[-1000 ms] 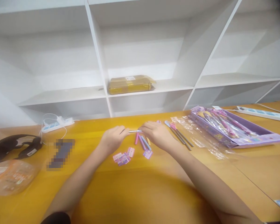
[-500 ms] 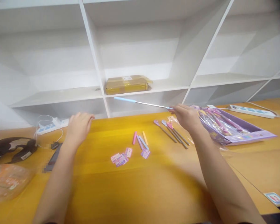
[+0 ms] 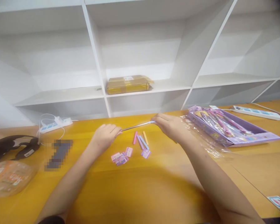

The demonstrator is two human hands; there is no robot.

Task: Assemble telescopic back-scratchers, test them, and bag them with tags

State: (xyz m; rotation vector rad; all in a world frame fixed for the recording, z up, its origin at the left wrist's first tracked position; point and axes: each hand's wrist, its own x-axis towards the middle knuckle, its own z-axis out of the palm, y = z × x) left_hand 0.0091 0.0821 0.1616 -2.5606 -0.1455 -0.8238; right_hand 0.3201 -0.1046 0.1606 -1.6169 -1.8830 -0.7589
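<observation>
A telescopic back scratcher (image 3: 135, 126) spans the space between my hands above the table, its metal rod bare in the middle. My left hand (image 3: 106, 135) is closed around its handle end, which is hidden by the fingers. The light blue head end is pinched in my right hand (image 3: 169, 125). Below lie several loose grip sleeves: pink (image 3: 135, 137), purple (image 3: 139, 142), blue (image 3: 144, 142) and yellow (image 3: 145, 138). Small printed cards (image 3: 120, 158) rest near them, with one purple card (image 3: 145, 153) apart. Other back scratchers are mostly hidden behind my right hand.
On the right, a purple display box (image 3: 252, 138) holds several wrapped back scratchers beside clear plastic wrap (image 3: 210, 143). Power strips (image 3: 56, 125) lie at both sides. A black strap-like item (image 3: 14, 147) and an orange plastic bag (image 3: 12, 179) sit left. A taped parcel (image 3: 128, 85) occupies the shelf.
My left hand has moved right and closed on the back scratcher's handle end. My right hand has come left and lower, bringing the back scratcher down, now covering the ones on the table.
</observation>
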